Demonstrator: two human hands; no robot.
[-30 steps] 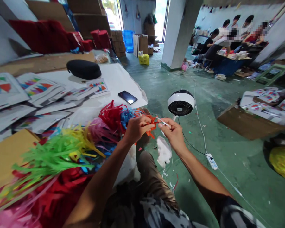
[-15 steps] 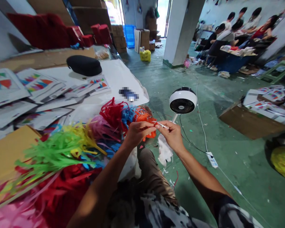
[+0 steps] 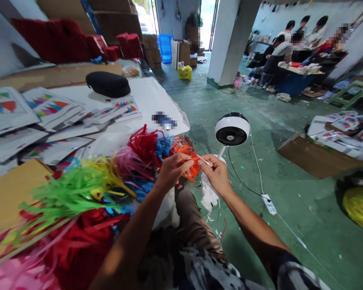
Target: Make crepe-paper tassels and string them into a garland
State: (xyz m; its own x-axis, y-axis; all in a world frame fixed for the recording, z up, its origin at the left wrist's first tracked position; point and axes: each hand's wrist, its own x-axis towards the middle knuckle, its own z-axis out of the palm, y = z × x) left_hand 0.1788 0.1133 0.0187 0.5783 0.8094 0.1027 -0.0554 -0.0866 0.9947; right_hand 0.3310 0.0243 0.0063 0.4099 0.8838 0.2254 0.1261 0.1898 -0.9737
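My left hand is closed in a pinch on an orange paper tassel, whose fringe hangs beneath my fingers. Just to the right, my right hand pinches a thin white strip against the tassel's end; how the two are joined is too small to tell. Beyond my left hand more fringed bundles lie on the table: a blue one, a red one and a pink one. Yellow fringe and green fringe spread nearer my left forearm.
Printed packets and a black case cover parts of the white table. A fan stands ahead on the floor, its cable near a power strip. A carton of packets is at right. Several people sit farther back.
My left fingers have curled further around the orange tassel, and an orange strip now shows between my hands. Both hands stay at nearly the same spot.
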